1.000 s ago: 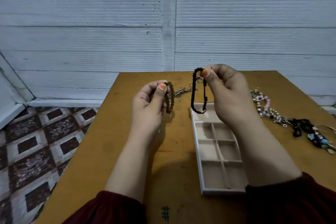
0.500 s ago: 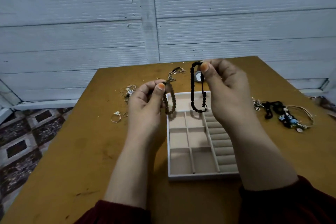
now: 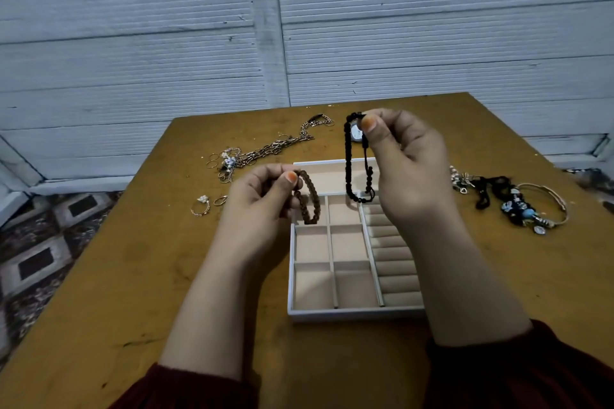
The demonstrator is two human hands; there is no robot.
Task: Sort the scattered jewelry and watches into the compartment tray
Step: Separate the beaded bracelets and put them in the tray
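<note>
A white compartment tray [image 3: 332, 313] with beige lining lies on the wooden table [image 3: 133, 276] in front of me. My left hand [image 3: 262, 199] pinches a brown beaded bracelet [image 3: 309, 201] that hangs over the tray's left column. My right hand [image 3: 408, 163] pinches a black beaded bracelet [image 3: 349, 163], which dangles above the tray's far compartments. A small watch face [image 3: 356, 133] shows behind the black bracelet.
Chains and rings [image 3: 259, 153] lie scattered at the far left, with two loose rings [image 3: 202, 206] nearer me. Dark beaded pieces and a bangle [image 3: 528, 206] lie to the right. A white panelled wall stands behind; patterned floor shows at the left.
The view has tipped down and shifted, so the tray now lies centred under both hands. Both hands keep their bracelets and have sunk closer to the tray.
</note>
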